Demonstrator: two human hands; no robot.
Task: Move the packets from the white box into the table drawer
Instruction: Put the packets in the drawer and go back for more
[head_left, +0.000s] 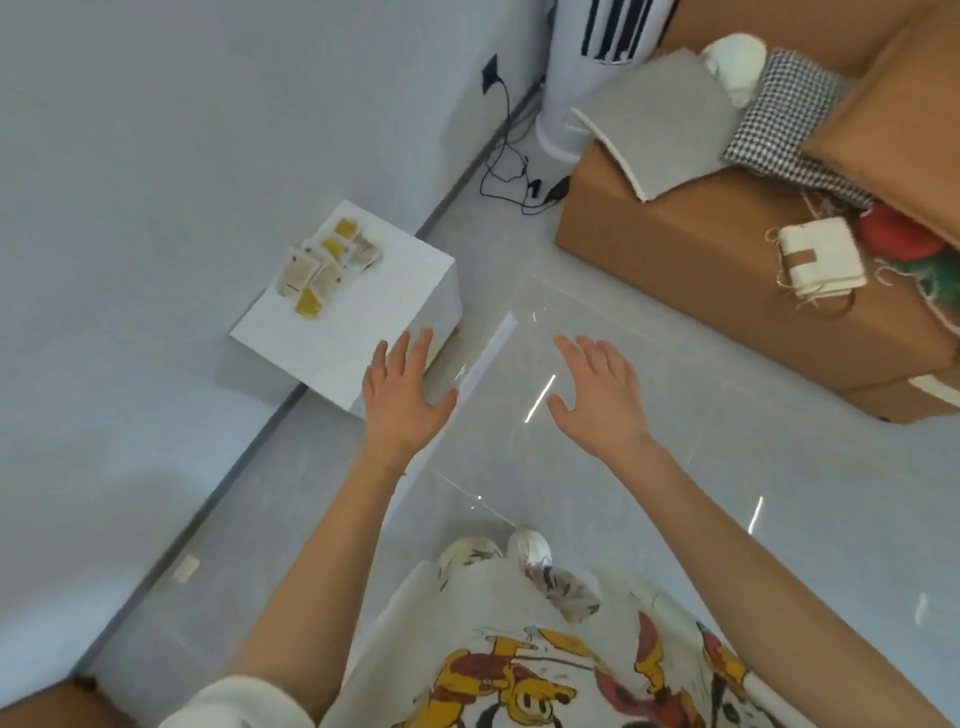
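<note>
A white box (363, 317) stands on the floor against the wall at the left. Several yellow and beige packets (327, 265) lie in a loose pile on its top, toward the far left corner. My left hand (402, 395) hovers with fingers spread over the box's near right corner, well short of the packets and holding nothing. My right hand (597, 395) is spread too, over bare floor to the right of the box, and is empty. No table drawer is in view.
A brown sofa (701, 291) fills the right side, carrying a grey pad (660, 119), a checked cushion (789, 119) and a small cream bag (821, 260). A white fan base (566, 130) and black cables (519, 171) sit by the far wall. Glossy grey floor tiles (675, 493) lie between.
</note>
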